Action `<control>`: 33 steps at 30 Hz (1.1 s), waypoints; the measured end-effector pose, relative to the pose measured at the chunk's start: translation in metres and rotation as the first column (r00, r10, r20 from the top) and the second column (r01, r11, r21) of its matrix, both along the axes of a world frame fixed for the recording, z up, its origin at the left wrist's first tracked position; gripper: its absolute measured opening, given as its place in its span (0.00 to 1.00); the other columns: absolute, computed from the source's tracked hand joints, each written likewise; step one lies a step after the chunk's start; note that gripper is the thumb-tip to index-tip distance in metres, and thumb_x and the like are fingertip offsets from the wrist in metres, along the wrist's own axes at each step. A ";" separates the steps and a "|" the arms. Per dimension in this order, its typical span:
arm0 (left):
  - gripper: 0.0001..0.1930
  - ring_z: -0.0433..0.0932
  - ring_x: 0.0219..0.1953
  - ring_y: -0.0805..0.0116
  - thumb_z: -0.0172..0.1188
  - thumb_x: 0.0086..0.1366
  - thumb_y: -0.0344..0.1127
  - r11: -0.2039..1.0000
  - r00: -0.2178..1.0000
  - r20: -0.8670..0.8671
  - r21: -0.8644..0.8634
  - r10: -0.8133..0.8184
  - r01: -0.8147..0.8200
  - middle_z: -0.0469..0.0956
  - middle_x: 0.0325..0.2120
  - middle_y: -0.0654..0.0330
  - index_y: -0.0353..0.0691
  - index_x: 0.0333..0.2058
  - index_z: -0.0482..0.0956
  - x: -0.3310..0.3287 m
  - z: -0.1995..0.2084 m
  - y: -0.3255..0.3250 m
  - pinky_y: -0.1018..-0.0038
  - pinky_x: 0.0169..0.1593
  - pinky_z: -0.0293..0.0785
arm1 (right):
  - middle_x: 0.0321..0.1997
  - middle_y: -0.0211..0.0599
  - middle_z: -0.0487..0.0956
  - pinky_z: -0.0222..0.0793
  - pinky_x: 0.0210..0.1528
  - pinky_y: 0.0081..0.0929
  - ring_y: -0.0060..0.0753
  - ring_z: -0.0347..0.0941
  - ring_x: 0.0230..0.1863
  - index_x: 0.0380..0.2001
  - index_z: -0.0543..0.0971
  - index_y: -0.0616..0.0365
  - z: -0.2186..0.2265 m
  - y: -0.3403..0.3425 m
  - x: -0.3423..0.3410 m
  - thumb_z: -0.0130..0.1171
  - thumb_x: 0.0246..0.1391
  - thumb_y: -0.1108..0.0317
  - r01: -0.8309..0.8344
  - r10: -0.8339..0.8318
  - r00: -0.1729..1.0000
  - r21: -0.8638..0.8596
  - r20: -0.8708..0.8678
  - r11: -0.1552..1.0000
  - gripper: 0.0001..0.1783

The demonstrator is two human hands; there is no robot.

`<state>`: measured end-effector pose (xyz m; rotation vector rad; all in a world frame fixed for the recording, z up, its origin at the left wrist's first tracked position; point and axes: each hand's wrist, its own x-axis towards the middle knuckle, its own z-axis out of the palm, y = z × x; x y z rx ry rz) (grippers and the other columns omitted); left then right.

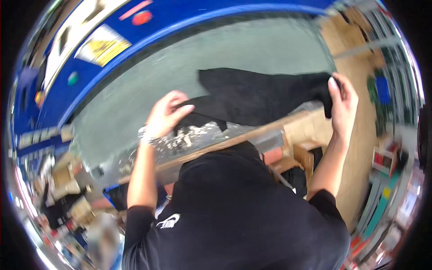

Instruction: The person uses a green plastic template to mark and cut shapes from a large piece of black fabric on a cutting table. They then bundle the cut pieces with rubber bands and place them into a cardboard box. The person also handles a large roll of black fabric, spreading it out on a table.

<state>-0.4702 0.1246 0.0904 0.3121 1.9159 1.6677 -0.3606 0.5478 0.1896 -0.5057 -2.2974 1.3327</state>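
A flat piece of black fabric (265, 96) stretches between my two hands over the near part of a green-grey worktable (216, 47). Its outline is irregular, with a pointed upper left corner and a narrow strip reaching to the left. My left hand (168, 114) pinches that strip's end between thumb and fingers. At the other end, my right hand (343, 99) grips the right edge, thumb on top, and some of the cloth hangs down beside it. The picture is slightly blurred.
The table's front edge (225, 143) is worn, with pale flaked patches. Behind the table runs a blue panel (180, 27) bearing a yellow-and-white sheet (103, 46) and a round red thing (142, 18). Cardboard boxes (303, 157) stand below on the right; clutter fills the lower left.
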 end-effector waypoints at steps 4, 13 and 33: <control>0.36 0.69 0.62 0.58 0.71 0.57 0.41 0.991 0.971 -0.210 0.039 -0.114 0.125 0.66 0.63 0.53 0.40 0.62 0.68 0.023 0.032 0.020 0.64 0.60 0.72 | 0.44 0.39 0.82 0.69 0.55 0.28 0.29 0.76 0.48 0.42 0.80 0.66 -0.020 -0.134 -0.024 0.60 0.60 0.73 -0.497 0.489 0.868 0.163 0.085 0.853 0.09; 0.25 0.79 0.50 0.46 0.68 0.60 0.44 0.991 0.917 -0.377 0.038 0.133 -0.129 0.82 0.42 0.45 0.37 0.51 0.74 0.073 -0.003 -0.031 0.58 0.50 0.76 | 0.43 0.39 0.82 0.71 0.47 0.26 0.27 0.76 0.42 0.44 0.78 0.68 -0.049 -0.251 -0.059 0.56 0.62 0.76 -0.841 0.837 0.522 -0.061 0.164 0.537 0.09; 0.22 0.78 0.48 0.68 0.64 0.63 0.24 0.981 0.981 0.028 0.031 0.193 -0.194 0.78 0.46 0.57 0.33 0.55 0.71 0.024 -0.010 -0.058 0.73 0.54 0.75 | 0.69 0.53 0.63 0.63 0.66 0.41 0.54 0.61 0.68 0.71 0.55 0.59 -0.137 -0.272 -0.080 0.75 0.39 0.71 -0.837 0.834 0.544 -0.143 -0.096 0.529 0.57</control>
